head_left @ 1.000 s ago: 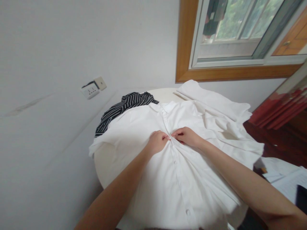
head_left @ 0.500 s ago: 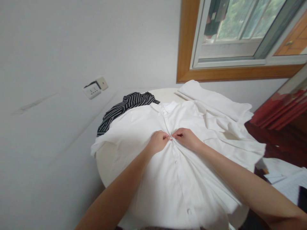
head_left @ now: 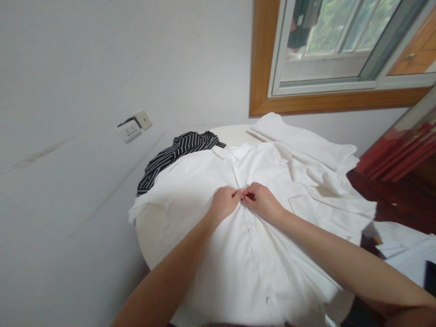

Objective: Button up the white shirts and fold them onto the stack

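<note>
Where the view begins at its near edge, a white, collared, button-front shirt of thin cloth [head_left: 221, 254] lies face up across a round, cream-coloured table [head_left: 146, 231], small round pale buttons running down its front strip. Midway up that strip, the left hand [head_left: 225, 201] and the right hand [head_left: 262, 200] pinch the fabric, fingertips meeting and the other fingers curled in; whether a button sits between them I cannot tell. Creases fan out from the pinch.

Low on the right lie loose white paper sheets [head_left: 413, 259], their faint print too small to read, above a glossy dark-red floor [head_left: 402, 200]. Past the shirt's left shoulder-side edge bunches a black cloth with thin white stripes [head_left: 180, 147]; opposite, a smooth, folded white cloth [head_left: 299, 138] rests near the wall.

On the matte, scuffed white wall [head_left: 85, 59] sits a rectangular white plastic socket [head_left: 129, 131], just beside a squarish beige plate [head_left: 143, 120]. A flat, orange-brown wooden frame [head_left: 261, 59] borders the sliding window; right of it hangs a red-and-cream pleated curtain [head_left: 402, 152].
</note>
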`<act>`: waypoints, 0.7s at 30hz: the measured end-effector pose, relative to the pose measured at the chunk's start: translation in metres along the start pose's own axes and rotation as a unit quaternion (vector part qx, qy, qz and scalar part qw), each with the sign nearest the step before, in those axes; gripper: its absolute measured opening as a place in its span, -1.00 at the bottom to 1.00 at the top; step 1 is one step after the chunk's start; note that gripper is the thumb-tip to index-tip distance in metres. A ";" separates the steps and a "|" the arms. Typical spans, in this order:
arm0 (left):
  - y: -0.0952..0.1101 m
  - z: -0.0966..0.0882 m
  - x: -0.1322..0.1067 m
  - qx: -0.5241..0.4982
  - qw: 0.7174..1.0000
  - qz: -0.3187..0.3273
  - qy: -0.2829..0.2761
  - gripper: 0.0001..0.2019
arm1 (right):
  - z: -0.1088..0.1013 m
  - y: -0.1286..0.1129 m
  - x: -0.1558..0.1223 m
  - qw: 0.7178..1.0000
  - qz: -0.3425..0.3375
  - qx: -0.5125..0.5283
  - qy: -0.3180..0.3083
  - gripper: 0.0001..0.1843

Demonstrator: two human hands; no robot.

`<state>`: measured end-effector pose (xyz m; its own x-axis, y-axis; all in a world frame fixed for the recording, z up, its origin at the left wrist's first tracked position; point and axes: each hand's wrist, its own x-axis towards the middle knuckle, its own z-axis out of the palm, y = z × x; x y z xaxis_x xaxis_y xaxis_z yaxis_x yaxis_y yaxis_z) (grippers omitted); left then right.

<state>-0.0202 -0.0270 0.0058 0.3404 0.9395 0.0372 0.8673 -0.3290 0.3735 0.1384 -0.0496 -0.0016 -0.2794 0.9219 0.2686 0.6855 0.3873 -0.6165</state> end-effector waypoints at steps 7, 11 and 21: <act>0.001 0.000 -0.001 0.029 0.999 -0.020 -0.006 -0.68 | -0.001 -0.010 -0.002 0.998 0.010 -0.061 -0.002 -0.88; 0.004 -0.003 -0.004 0.026 0.999 -0.030 -0.005 -0.67 | 0.000 -0.014 -0.002 0.996 0.002 -0.086 -0.014 -0.85; 0.002 -0.002 -0.003 -0.020 0.999 -0.029 0.011 -0.71 | -0.010 -0.010 -0.001 0.998 0.013 -0.047 -0.028 -0.80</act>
<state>-0.0203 -0.0303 0.0077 0.2818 0.9589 0.0339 0.8696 -0.2702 0.4133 0.1381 -0.0542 0.0121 -0.2957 0.9318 0.2106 0.7525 0.3631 -0.5495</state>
